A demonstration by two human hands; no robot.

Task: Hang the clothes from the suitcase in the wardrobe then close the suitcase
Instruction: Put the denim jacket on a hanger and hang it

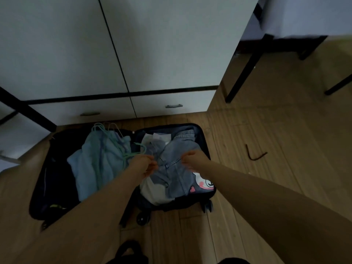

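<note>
A dark suitcase [55, 168] lies open on the wooden floor in front of the white wardrobe [76, 54], whose doors are shut. Its left half holds a light blue garment [95, 164] with several green and pale hangers [106, 134] lying on top. In the right half lies a pair of blue jeans [177, 174] over white clothing, with a cartoon print at the lower right. My left hand [144, 164] pinches the jeans' waist near a green hanger. My right hand [192, 159] grips the other side of the waist.
Two wardrobe drawers with handles [173, 106] sit just behind the suitcase. Black table legs [245, 67] stand at the right, and a dark bent strip [255, 155] lies on the floor. A black bag [129, 252] sits near my feet.
</note>
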